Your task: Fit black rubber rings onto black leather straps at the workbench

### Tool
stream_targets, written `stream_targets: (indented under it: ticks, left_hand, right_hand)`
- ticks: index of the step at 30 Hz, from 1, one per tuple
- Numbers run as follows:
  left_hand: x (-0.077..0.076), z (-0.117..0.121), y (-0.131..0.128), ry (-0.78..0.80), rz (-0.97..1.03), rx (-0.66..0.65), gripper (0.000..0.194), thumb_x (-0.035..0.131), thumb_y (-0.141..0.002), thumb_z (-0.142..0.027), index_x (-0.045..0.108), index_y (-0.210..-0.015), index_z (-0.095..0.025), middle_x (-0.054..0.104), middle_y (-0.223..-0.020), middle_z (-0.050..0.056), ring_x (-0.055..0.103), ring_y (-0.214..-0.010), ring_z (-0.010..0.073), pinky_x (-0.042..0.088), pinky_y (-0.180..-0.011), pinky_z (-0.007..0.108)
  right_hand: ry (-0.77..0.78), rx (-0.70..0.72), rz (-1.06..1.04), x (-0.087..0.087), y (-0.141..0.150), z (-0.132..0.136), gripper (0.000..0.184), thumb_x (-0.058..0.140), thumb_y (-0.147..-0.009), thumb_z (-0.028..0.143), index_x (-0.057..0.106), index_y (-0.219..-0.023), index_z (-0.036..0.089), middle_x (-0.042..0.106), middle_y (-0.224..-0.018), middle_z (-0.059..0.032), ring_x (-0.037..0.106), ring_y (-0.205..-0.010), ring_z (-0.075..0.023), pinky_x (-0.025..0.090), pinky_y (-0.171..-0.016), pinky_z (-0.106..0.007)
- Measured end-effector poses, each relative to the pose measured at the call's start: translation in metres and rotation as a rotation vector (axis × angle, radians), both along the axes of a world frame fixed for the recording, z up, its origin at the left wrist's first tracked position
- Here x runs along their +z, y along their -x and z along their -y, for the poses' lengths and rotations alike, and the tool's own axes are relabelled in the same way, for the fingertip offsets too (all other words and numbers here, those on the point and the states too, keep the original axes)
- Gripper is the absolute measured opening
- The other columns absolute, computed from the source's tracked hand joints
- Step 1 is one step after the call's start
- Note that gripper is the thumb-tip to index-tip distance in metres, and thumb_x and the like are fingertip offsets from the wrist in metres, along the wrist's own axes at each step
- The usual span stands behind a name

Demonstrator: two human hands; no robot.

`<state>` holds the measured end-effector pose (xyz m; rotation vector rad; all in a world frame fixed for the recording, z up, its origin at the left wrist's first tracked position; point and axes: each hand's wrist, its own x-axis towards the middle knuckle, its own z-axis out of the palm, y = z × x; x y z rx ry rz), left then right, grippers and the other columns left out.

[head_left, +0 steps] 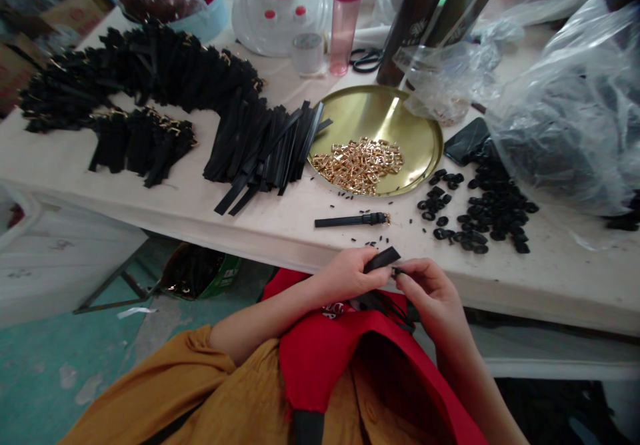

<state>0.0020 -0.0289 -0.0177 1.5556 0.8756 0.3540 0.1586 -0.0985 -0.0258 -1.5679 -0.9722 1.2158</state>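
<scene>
My left hand (353, 273) is closed round a flat black strap (383, 259), its cut end sticking up past the fingers. Close beside it, my right hand (431, 286) pinches a small dark piece (397, 272) at the strap's lower end; whether it is a loop or a buckle I cannot make out. Just beyond my hands lies a finished-looking strap (350, 220) with a gold buckle (384, 218) at its right end. Gold buckles (363, 165) are heaped on a round gold tray (425, 132). Black strap loops (483, 215) lie scattered to the right.
Loose black straps (265, 148) lie left of the tray, with bundles of buckled straps (150, 65) behind. A pink-lidded bottle (343, 32), scissors (367, 60), dark bottles (407, 32), a phone (469, 140) and a plastic bag (575, 125) stand or lie around. The table edge (280, 248) is near my hands.
</scene>
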Motion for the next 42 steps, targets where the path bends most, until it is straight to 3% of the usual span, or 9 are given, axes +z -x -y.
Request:
stream_targets:
  ticks: [17, 27, 33, 42]
  left_hand:
    - [-0.001, 0.001, -0.003, 0.035, -0.009, 0.035, 0.019, 0.044, -0.078, -0.031, 0.051, -0.074, -0.014, 0.047, -0.067, -0.003, 0.043, -0.064, 0.0098, 0.031, -0.057, 0.021]
    - [-0.002, 0.001, -0.003, 0.060, -0.049, -0.007, 0.022, 0.043, -0.077, -0.034, 0.050, -0.072, -0.014, 0.047, -0.067, -0.002, 0.042, -0.065, 0.0106, 0.034, -0.059, 0.021]
    - [0.000, 0.000, -0.004, 0.092, -0.029, -0.025, 0.022, 0.042, -0.075, -0.031, 0.053, -0.072, -0.013, 0.050, -0.068, 0.000, 0.045, -0.067, 0.0115, 0.037, -0.062, 0.021]
    - [-0.001, 0.000, -0.004, 0.159, -0.005, -0.044, 0.020, 0.042, -0.073, -0.032, 0.051, -0.070, -0.014, 0.050, -0.067, 0.000, 0.044, -0.065, 0.0109, 0.035, -0.057, 0.020]
  right_hand:
    - [0.103, 0.024, -0.081, -0.010, -0.005, 0.000, 0.018, 0.061, -0.074, 0.035, 0.057, -0.081, 0.020, 0.055, -0.065, 0.0015, 0.050, -0.062, -0.0121, 0.042, -0.058, -0.023]
    - [0.242, 0.018, -0.526, -0.011, -0.002, -0.002, 0.019, 0.063, -0.073, 0.034, 0.054, -0.068, 0.018, 0.052, -0.056, 0.0018, 0.046, -0.054, -0.0098, 0.037, -0.052, -0.020]
    - [0.255, 0.074, -0.588, -0.016, -0.001, -0.001, 0.019, 0.055, -0.078, 0.033, 0.050, -0.067, 0.019, 0.049, -0.054, 0.0026, 0.043, -0.051, -0.0099, 0.035, -0.051, -0.022]
    - [0.280, 0.148, -0.643, -0.015, -0.001, -0.002, 0.023, 0.055, -0.075, 0.037, 0.049, -0.064, 0.018, 0.048, -0.053, 0.0019, 0.041, -0.051, -0.0111, 0.032, -0.050, -0.024]
